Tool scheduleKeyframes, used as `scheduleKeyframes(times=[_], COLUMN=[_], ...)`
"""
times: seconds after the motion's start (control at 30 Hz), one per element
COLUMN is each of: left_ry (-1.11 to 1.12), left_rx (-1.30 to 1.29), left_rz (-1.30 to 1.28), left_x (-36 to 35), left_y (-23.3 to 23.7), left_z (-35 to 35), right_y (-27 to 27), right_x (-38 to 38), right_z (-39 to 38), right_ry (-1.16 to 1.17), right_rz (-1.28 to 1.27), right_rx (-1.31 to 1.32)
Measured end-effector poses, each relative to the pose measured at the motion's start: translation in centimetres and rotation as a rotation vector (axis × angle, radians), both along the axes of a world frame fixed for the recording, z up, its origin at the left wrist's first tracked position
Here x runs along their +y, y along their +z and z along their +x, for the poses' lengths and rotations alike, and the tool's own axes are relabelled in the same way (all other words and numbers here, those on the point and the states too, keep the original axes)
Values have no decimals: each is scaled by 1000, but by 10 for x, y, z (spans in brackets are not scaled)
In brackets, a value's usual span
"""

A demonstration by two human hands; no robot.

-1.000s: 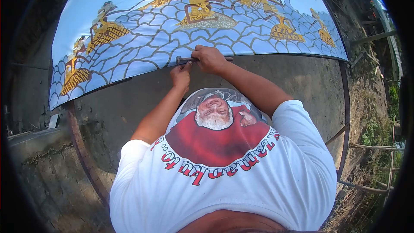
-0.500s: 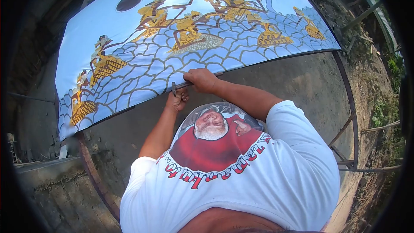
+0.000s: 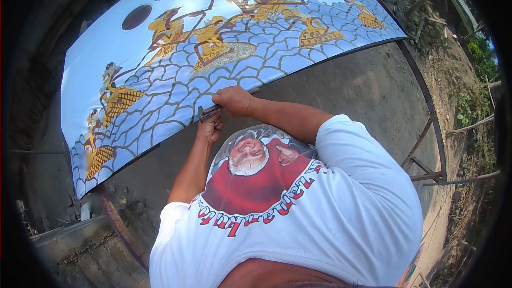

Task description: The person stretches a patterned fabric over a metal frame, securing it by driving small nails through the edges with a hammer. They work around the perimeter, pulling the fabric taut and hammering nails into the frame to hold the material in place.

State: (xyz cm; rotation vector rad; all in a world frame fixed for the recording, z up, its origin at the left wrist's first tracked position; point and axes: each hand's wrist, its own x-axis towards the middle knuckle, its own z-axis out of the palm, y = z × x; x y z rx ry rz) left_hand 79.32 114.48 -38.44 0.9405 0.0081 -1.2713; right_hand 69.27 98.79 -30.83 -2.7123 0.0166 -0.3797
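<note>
A large painted cloth (image 3: pixel 176 82) with golden figures and blue scale-like shapes is stretched over a frame. At its near edge my left hand (image 3: pixel 212 128) is closed around a metal tool (image 3: pixel 201 113) with a short crosswise head and a bar. My right hand (image 3: pixel 233 100) is a fist just right of the tool, against the cloth's edge. Its fingers hide what they grip, cloth or tool. A thin dark bar end (image 3: pixel 255 91) shows beyond that fist.
Dark metal legs (image 3: pixel 426 93) carry the frame on the right, with another leg (image 3: pixel 114 216) at the left. A low concrete ledge (image 3: pixel 80 229) stands at lower left. Dry ground and branches (image 3: pixel 474 122) lie at far right.
The view has shifted, so the cloth, hands and tool appear further left. Both hands keep nearly the same grip and place at the edge; the tool's head is tilted slightly differently.
</note>
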Motion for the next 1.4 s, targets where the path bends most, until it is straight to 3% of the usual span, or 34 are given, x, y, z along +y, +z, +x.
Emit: scheduleKeyframes(times=[0.57, 0.63, 0.77, 0.83, 1.27, 1.37, 1.4], left_ry=[-5, 35, -41, -46, -21, -18, -2], left_rx=[-38, -14, -125, -149, -138, -116, -108], left_rz=[39, 80, 124, 135, 123, 133, 132], left_x=[11, 23, 27, 23, 24, 26, 26], left_y=[-10, -23, -1, 1, 3, 0, 0], left_z=[1, 7, 7, 5, 7, 6, 4], right_y=[0, -6, -31, -39, -61, -63, -66], right_x=[2, 3, 4, 3, 2, 3, 3], right_z=[-22, -42, -67, -69, -51, -50, -49], right_ry=[-89, -108, -151, -95, -188, -49, -142], right_rz=[92, 44, -13, -2, -66, -74, -78], right_rx=[-20, 100, 342, 91, 153, -3, 121])
